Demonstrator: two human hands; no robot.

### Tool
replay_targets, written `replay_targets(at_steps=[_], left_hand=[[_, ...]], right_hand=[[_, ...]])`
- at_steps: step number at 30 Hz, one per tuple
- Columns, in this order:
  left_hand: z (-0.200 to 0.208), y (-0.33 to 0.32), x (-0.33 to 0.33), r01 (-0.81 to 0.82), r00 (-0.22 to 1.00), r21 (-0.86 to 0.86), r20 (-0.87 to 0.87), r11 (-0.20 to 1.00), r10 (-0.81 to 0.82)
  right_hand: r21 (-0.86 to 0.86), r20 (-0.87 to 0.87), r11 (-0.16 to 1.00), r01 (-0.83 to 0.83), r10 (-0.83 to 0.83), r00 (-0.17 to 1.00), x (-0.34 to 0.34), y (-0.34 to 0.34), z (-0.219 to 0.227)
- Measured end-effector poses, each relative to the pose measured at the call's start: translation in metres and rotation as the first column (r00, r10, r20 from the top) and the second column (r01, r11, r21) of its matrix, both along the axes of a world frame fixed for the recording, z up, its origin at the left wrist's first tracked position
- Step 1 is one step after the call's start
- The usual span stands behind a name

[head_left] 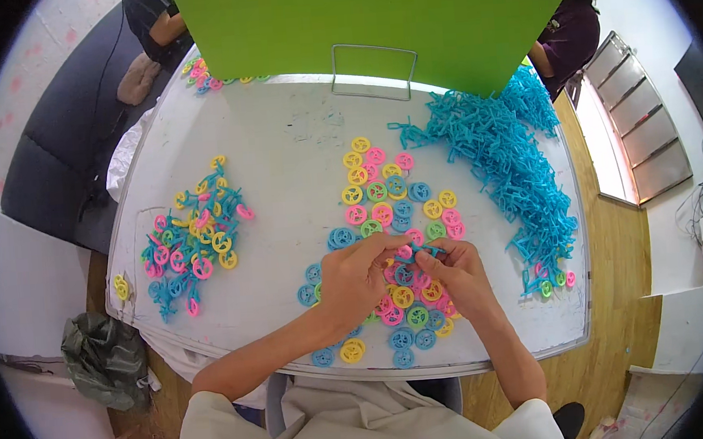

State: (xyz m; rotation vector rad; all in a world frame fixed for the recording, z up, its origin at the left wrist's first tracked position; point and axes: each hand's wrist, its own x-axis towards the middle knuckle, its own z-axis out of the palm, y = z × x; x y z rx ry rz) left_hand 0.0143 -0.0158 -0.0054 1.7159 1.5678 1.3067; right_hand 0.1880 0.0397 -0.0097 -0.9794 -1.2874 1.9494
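Note:
Above the middle of a white table, my two hands meet with their fingers closed. A small pink wheel [405, 252] is pinched in the fingers of my left hand [354, 278]. My right hand [458, 276] grips a blue plastic stick piece [425, 252] that touches or nearly touches the wheel; fingers hide how the two meet. Below and around my hands lie loose spoked wheels in blue, pink, yellow and green, such as a yellow wheel [403, 297]. To the left is a pile of blue pieces with wheels on them [201, 230].
A long heap of blue plastic pieces [501, 144] runs down the table's right side. A green panel [378, 22] with a wire frame [374, 71] before it stands at the far edge. Other people sit behind it, left and right. A dark green bag [104, 359] lies at lower left.

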Motion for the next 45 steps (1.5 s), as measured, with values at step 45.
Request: replay_targets(at_steps=[45], left_hand=[[0.013, -0.056, -0.200, -0.587, 0.674, 0.153, -0.452, 0.795, 0.585]], right_hand=[[0.875, 0.476, 0.447, -0.188, -0.720, 0.505, 0.131, 0.011, 0.029]])
